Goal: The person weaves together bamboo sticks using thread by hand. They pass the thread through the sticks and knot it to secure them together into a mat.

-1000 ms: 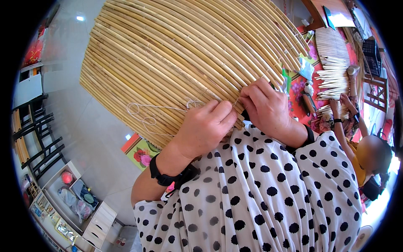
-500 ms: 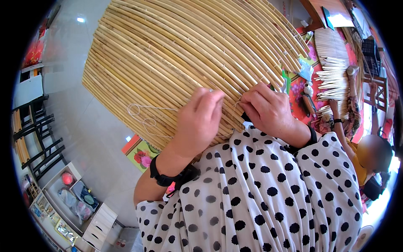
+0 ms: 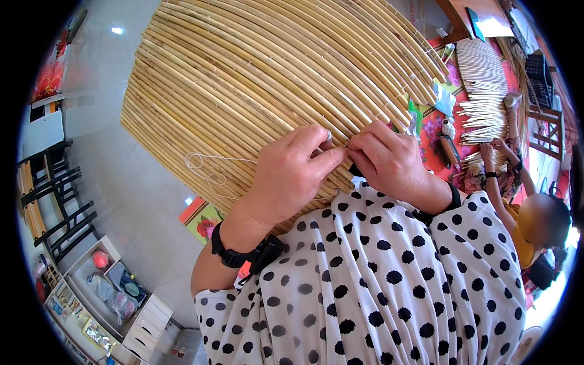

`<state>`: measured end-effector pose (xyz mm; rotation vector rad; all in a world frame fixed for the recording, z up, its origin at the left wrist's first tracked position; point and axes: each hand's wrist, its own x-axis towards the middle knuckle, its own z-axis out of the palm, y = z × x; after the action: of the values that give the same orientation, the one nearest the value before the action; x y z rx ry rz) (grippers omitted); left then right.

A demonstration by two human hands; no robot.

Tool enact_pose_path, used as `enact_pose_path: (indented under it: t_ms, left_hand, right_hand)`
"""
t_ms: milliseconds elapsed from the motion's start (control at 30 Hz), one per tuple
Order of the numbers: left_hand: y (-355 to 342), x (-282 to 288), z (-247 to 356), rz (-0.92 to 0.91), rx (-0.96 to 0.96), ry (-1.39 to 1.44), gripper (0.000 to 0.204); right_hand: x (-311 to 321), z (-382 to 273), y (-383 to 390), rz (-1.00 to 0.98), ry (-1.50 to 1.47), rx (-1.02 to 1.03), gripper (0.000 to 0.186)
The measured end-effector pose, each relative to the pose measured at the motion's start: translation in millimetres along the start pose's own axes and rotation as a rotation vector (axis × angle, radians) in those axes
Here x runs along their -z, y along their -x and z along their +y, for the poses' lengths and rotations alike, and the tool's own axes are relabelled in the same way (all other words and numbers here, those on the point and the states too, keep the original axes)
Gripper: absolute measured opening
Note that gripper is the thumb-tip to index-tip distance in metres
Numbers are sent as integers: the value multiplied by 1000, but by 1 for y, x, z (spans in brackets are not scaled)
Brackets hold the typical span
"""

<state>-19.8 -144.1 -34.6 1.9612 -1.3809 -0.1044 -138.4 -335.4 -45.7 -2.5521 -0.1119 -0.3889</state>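
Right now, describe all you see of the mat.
The mat is slim, round, yellowish rods, bamboo- or reed-like, side by side, with small ties across them. The rods slant down to the right; its far edge leaves the picture. Loose white thread lies on its near left part. The left hand covers some rods; the right hand is at its right edge, exact contact hidden.

The scene is brightly and evenly lit. A small white glare is thrown back by the glossy floor toward ten o'clock, and detail is washed out near the rim at four o'clock. The canes are sharply rendered; a co-worker's head at three o'clock is blurred. Outer edges are bent, corners blacked out.
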Motion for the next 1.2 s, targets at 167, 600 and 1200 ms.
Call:
enact_pose_path:
  t_ms: [167,600,1200]
  left_hand:
    - [0,1,0,1,15,-4,28]
    - [1,-9,3,47,20,-31,24]
    - [-2,-12,17,38,156,-56,16]
  right_hand:
    - [1,-3,-1,8,1,20,13]
    - [1,-1,2,6,7,49,16]
    - [9,-6,3,-14,-13,109,17]
